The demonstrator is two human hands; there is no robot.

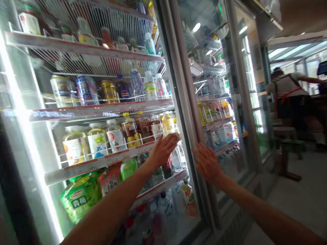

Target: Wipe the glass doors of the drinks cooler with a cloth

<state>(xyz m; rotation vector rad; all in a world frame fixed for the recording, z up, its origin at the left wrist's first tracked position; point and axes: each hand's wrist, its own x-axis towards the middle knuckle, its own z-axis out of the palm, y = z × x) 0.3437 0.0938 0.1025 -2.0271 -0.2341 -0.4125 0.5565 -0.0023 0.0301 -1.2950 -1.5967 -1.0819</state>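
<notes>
My left hand (163,151) is pressed toward the glass door (163,221) of a lit drinks fridge, fingers pointing up and right. Under its fingertips shows a small tan patch that looks like a folded cloth (171,136); blur hides its edges. My right hand (208,163) lies with fingers spread against the metal door frame (187,81), holding nothing. Behind the glass near my left hand stand bottled drinks (116,136) on a wire shelf. Green snack bags (80,197) lie on the shelf below.
More shelves hold cans (87,90) and bottles. A second glass door (230,163) with drinks behind it continues on the right. Farther right, a person (288,88) in an apron leans over a counter, near a stool (288,146) on the floor.
</notes>
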